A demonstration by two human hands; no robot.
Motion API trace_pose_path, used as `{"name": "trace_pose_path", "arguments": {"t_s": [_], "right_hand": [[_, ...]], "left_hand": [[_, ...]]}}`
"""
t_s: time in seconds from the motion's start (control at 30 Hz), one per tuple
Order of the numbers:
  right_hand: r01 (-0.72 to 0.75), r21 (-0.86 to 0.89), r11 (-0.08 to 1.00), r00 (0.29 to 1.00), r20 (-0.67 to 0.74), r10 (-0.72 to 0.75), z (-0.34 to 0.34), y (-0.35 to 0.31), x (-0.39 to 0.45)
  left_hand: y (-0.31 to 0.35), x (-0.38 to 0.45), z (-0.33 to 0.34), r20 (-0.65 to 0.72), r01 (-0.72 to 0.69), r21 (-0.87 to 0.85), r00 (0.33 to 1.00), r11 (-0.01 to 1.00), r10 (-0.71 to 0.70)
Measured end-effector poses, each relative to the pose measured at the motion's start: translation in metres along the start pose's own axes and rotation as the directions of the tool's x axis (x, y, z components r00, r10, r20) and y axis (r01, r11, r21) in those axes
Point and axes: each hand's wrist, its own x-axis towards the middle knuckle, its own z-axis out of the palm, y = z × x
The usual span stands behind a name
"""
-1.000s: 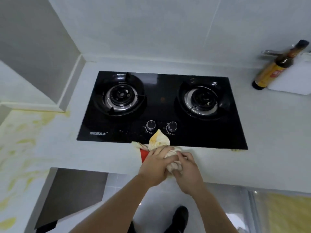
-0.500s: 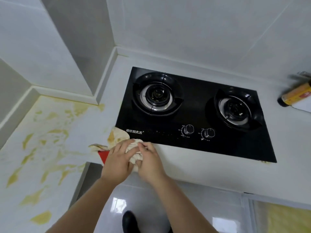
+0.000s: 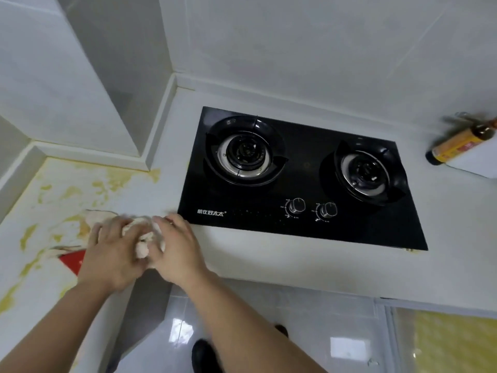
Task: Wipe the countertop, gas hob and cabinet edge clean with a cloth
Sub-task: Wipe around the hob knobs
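— So where is the cloth (image 3: 139, 238)?

— Bunched up on the white desk (image 3: 269, 254), near its front edge, at about nine o'clock from the gas hob (image 3: 301, 179) and just off the hob's near left corner. Both hands are on it. The left hand (image 3: 113, 254) lies over its left part with the fingers curled round the fabric. The right hand (image 3: 177, 249) presses on its right part, fingers bent over the wad and close together.

— Does any of it stick out?

— Yes, a pale flap shows at eleven o'clock from the left hand, and a red corner pokes out at about eight o'clock.

— And around it?

— Yellow stains (image 3: 67, 200) spread over the desk from nine to eleven o'clock of the hands. The hob is black glass with two burners and two knobs (image 3: 295, 205) along its front. At three o'clock from the hob, well apart, a dark bottle (image 3: 457, 146) with a yellow label stands beside a white board (image 3: 478, 160). Below the desk edge, a dark shoe (image 3: 204, 356) shows on the glossy floor.
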Motion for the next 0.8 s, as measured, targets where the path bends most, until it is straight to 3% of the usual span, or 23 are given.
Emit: {"name": "trace_pose_path", "arguments": {"t_s": [0.1,0.17,0.23,0.37,0.47,0.57,0.67,0.8], "right_hand": [[-0.032,0.046,0.998,0.975,-0.218,0.041,-0.056,0.037,-0.018],[-0.081,0.037,0.996,0.945,-0.316,0.089,-0.104,0.068,-0.032],[-0.142,0.012,0.99,0.905,-0.403,0.135,-0.153,0.102,-0.047],[-0.259,-0.077,0.963,0.82,-0.544,0.177,-0.228,0.171,-0.072],[-0.334,-0.183,0.925,0.833,-0.516,0.198,-0.262,0.212,-0.081],[-0.29,-0.29,0.912,0.902,-0.4,0.16,-0.275,0.236,-0.077],[-0.275,-0.329,0.903,0.935,-0.309,0.172,-0.284,0.248,-0.064],[-0.307,-0.261,0.915,0.926,-0.304,0.224,-0.288,0.253,-0.053]], "left_hand": [[0.046,0.013,-0.014,-0.003,0.084,0.114,0.996,0.99,-0.084],[0.081,0.022,-0.021,-0.093,0.085,0.093,0.993,0.992,-0.076],[0.126,0.031,-0.02,-0.159,-0.004,-0.031,0.987,1.0,-0.001],[0.236,0.049,-0.003,-0.098,-0.187,-0.192,0.98,0.963,0.171],[0.31,0.068,0.01,-0.006,-0.208,-0.19,0.978,0.959,0.211],[0.351,0.087,0.019,0.091,-0.114,-0.157,0.987,0.981,0.129],[0.372,0.098,0.03,0.106,-0.052,-0.114,0.992,0.992,0.064],[0.379,0.107,0.04,0.077,-0.017,-0.129,0.997,0.991,0.027]]}}
